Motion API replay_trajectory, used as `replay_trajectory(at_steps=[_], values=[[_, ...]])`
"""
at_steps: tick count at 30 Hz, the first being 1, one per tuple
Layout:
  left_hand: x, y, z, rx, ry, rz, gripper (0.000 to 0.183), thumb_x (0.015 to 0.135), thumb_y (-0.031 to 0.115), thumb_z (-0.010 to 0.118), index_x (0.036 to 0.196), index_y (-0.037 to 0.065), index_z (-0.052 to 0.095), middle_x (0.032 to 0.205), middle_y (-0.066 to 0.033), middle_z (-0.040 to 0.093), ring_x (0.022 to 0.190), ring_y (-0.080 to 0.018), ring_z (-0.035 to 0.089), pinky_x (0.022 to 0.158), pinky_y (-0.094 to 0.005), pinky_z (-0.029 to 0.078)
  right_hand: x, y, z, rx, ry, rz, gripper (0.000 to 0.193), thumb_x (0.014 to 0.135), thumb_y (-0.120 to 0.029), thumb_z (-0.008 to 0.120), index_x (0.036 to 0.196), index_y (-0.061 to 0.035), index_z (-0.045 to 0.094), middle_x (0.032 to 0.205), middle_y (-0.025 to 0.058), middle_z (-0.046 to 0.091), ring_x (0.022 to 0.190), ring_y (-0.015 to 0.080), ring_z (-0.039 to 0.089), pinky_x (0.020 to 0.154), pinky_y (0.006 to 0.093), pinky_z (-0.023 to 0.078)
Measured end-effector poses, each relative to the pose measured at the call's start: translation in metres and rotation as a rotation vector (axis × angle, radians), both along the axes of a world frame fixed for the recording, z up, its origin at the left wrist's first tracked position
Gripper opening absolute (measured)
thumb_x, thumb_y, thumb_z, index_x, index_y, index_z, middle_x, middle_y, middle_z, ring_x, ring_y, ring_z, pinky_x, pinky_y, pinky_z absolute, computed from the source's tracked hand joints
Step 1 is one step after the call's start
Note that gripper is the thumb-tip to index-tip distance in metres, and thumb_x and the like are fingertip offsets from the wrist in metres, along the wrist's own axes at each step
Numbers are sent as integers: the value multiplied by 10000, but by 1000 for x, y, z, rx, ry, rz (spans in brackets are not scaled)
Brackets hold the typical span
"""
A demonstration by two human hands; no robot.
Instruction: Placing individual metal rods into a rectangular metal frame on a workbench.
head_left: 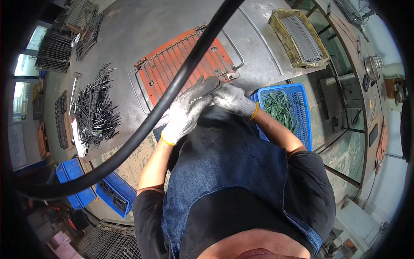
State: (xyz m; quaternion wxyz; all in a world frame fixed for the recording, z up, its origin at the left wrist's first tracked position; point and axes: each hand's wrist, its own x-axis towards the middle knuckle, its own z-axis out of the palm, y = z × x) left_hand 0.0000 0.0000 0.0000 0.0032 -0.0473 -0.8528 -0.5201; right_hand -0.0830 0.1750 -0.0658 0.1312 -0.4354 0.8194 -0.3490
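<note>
My left hand (187, 110) and my right hand (233, 98), both in white knit work gloves with grey palms and yellow cuffs, are drawn together in front of my apron. Their fingers overlap and look closed against each other; anything between them is hidden. Just beyond them, on the metal table (129, 26), lies an orange-red slotted fixture plate (179, 58) with thin metal rods laid across it. A bent wire frame (238, 54) sticks out past its right side, and a similar wire loop (137, 93) shows at its left.
Black metal rods (97, 105) are heaped at the left, beside a hammer (75, 88) and a white glove (78, 140). A blue basket (308, 116) with green strips stands at my right. Farther right sits a yellowish bin (297, 39) of straight rods. A thick black cable (172, 88) crosses the view.
</note>
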Motion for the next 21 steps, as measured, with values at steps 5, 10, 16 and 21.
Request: replay_trajectory(at_steps=[5, 10, 16, 21], values=[[-10, 4, 4, 244, -91, 67, 350, 890, 134, 623, 1224, 32, 590, 1117, -81, 676, 997, -120, 626, 913, -264, 466, -9, -2, 1, 2, -100, -68, 366, 917, -350, 532, 1182, -103, 589, 1115, 133, 625, 1061, 303, 587, 900, 397, 461], [-20, 0, 6, -21, 95, -58, 268, 871, 138, 635, 1122, 44, 644, 1152, -98, 654, 1078, -202, 615, 931, -310, 465, -14, -3, -8, 70, -68, -107, 449, 875, -406, 575, 1200, -96, 563, 1123, 131, 622, 1038, 292, 604, 872, 403, 480], [-9, 4, 24, -275, 277, -225, 306, 855, 228, 633, 1126, 88, 656, 1219, -121, 611, 1225, -307, 514, 1017, -400, 408, -2, 8, -7, 26, -22, -6, 415, 812, -341, 623, 1148, -100, 583, 1108, 104, 630, 1026, 264, 611, 880, 367, 493], [-7, -3, -9, -241, 257, -210, 282, 845, 231, 640, 1090, 97, 677, 1191, -109, 633, 1204, -295, 538, 996, -401, 427, 6, 1, -42, -54, -142, -216, 478, 746, -385, 700, 1122, -108, 601, 1015, 86, 659, 956, 254, 638, 838, 353, 512]])
